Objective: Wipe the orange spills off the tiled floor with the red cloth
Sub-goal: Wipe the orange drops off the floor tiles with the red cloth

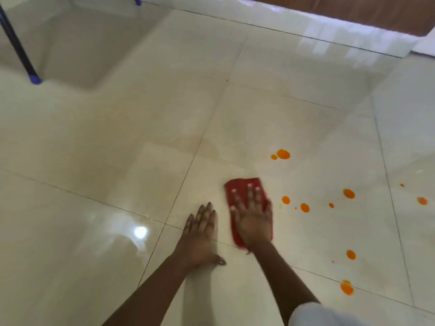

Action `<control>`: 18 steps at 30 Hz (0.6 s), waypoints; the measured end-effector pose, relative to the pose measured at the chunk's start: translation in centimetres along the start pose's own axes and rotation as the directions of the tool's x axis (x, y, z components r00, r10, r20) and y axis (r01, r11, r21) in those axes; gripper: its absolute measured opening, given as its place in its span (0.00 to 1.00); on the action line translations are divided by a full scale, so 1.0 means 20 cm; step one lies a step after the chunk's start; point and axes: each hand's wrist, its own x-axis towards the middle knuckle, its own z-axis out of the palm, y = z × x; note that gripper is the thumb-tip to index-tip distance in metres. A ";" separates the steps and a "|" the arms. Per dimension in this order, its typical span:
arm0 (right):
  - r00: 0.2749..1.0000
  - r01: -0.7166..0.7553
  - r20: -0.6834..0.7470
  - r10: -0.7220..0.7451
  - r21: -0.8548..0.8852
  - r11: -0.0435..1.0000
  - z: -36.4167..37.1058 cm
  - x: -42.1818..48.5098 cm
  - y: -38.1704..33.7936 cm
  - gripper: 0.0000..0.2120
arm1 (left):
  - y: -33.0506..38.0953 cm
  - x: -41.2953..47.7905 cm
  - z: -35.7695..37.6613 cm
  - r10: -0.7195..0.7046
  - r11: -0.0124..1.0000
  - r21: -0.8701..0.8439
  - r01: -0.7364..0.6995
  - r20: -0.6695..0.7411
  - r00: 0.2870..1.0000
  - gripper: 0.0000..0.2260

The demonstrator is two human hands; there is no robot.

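A red cloth (237,184) lies flat on the glossy cream tiled floor (141,137). My right hand (253,215) presses down on it with the fingers spread. Beside it, my left hand (200,234) rests flat on the bare tile, holding nothing. Several orange spills dot the floor to the right of the cloth: a pair of drops (282,154) beyond it, two small ones (286,200) just right of it, others further right (348,193), and more near me (347,288). None of the drops touches the cloth.
A dark chair leg with a blue foot (34,79) stands at the far left. A second blue foot (137,1) shows at the top. A white skirting step and brown wooden surface (353,12) run along the far edge.
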 end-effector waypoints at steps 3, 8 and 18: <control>0.984 0.177 -0.024 -0.177 0.008 0.984 0.09 -0.30 -0.01 0.23 | 0.03 0.01 0.02 0.021 1.000 0.023 -0.022 0.035 0.999 0.61; 0.988 -0.139 -0.069 0.139 0.004 0.990 0.02 -0.27 0.49 0.28 | 0.05 0.04 0.04 0.049 0.994 0.093 -0.057 0.078 0.996 0.65; 0.994 0.110 -0.028 -0.109 0.016 0.994 0.05 -0.36 0.32 0.23 | 0.16 0.05 -0.02 0.087 0.992 0.082 -0.094 0.095 0.992 0.63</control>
